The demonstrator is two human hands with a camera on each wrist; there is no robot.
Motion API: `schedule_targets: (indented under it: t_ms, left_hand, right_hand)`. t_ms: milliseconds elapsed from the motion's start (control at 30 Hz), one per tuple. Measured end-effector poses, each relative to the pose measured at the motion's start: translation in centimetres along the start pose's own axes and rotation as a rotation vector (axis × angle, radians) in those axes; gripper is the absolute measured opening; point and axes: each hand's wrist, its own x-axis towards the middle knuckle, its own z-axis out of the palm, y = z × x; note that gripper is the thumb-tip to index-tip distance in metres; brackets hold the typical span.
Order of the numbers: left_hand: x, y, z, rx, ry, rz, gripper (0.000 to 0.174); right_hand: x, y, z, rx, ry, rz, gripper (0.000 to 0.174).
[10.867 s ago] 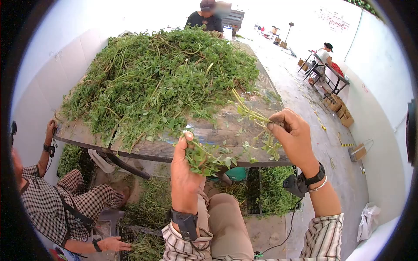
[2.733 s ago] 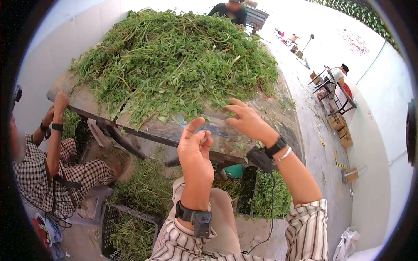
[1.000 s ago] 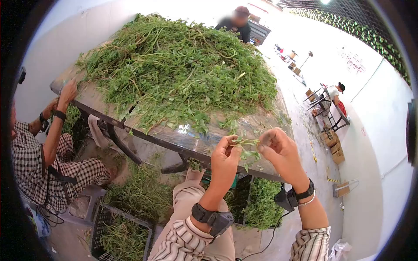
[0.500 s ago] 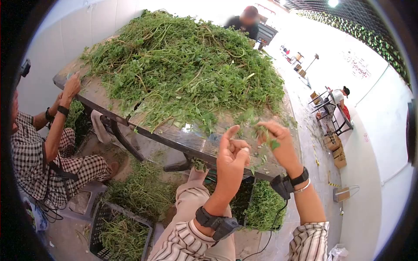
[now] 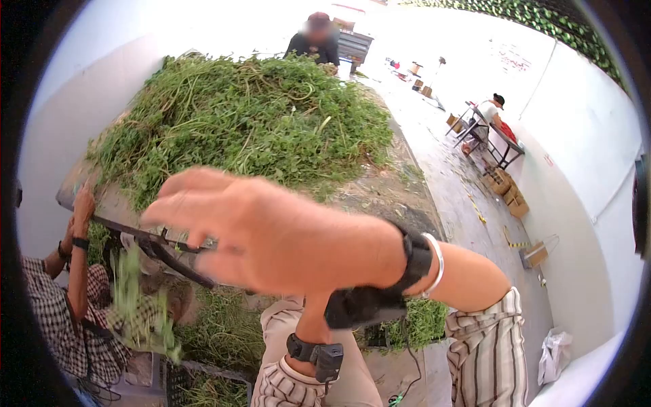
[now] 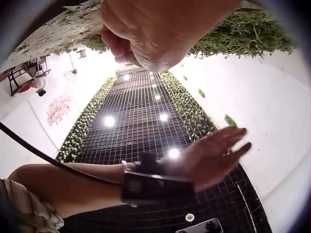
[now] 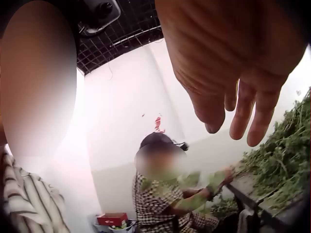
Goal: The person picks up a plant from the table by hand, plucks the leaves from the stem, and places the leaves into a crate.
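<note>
Table (image 5: pixel 388 195) of greens (image 5: pixel 258 129); left hand (image 6: pixel 146 30) shows only from its wrist

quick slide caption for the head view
Right hand, fingers spread, in front of a table heaped with greens; blurred sprigs below it

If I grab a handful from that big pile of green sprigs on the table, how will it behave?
Probably floppy: the thin stems in the pile of sprigs curl and bend every way. Likely tangled, since the stems cross each other, so extras may drag along the table. Seemingly light: a blurred loose clump looks airborne.
</note>
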Motion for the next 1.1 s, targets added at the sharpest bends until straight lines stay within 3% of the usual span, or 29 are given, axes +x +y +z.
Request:
schedule_targets:
  t_ms: [67,100,167,233,400,533,600,700,833,900,967,1033,1067,1100]
  left_hand:
    - [0.5,1.6,0.3,-0.198,0.042,-0.116,0.019]
    - [0.1,2.8,1.0,-0.136,0.089,-0.093,0.021]
    - [0.0,3.6,1.3,-0.131,0.073,-0.108,0.022]
    - [0.0,3.6,1.3,-0.14,0.07,-0.102,0.022]
    - [-0.1,3.9,1.7,-0.119,0.08,-0.104,0.022]
    - [-0.2,4.2,1.6,-0.139,0.076,-0.107,0.021]
    - [-0.3,4.4,1.5,-0.127,0.074,-0.111,0.021]
    - [-0.2,4.7,1.3,-0.104,0.093,-0.115,0.021]
    - [-0.3,5.2,1.2,-0.122,0.115,-0.109,0.021]
    - [-0.3,5.4,1.2,-0.126,0.129,-0.112,0.021]
    - [-0.4,5.5,1.1,-0.137,0.118,-0.109,0.02]
    - [-0.5,5.6,0.9,-0.138,0.122,-0.121,0.02]
    - [-0.4,5.6,1.0,-0.153,0.12,-0.121,0.02]
    - [-0.4,5.5,1.0,-0.157,0.111,-0.122,0.02]
  right_hand:
    - [-0.7,1.7,-2.8,-0.258,0.107,0.012,0.033]
    - [-1.7,2.7,-4.9,-0.418,0.167,0.027,0.03]
    - [-4.3,4.4,-8.5,-0.48,0.295,0.299,0.03]
    - [-6.8,4.9,-11.0,-0.278,0.463,0.645,0.032]
    - [-13.1,11.5,-15.4,-0.172,0.666,0.877,0.035]
    - [-14.9,15.1,-16.1,-0.115,0.648,0.995,0.039]
    - [-14.5,16.0,-15.8,-0.218,0.538,1.146,0.04]
    - [-13.7,18.4,-15.6,-0.308,0.406,1.104,0.047]
    - [-13.2,22.6,-15.4,-0.31,0.377,1.154,0.055]
    - [-13.1,24.1,-15.1,-0.376,0.232,1.199,0.06]
    - [-12.6,23.7,-14.4,-0.326,0.328,1.248,0.056]
    - [-12.6,23.9,-14.8,-0.234,0.576,1.233,0.041]
    - [-13.7,25.5,-15.0,-0.256,0.75,1.093,0.028]
    - [-14.9,26.7,-15.5,-0.265,0.755,1.093,0.028]
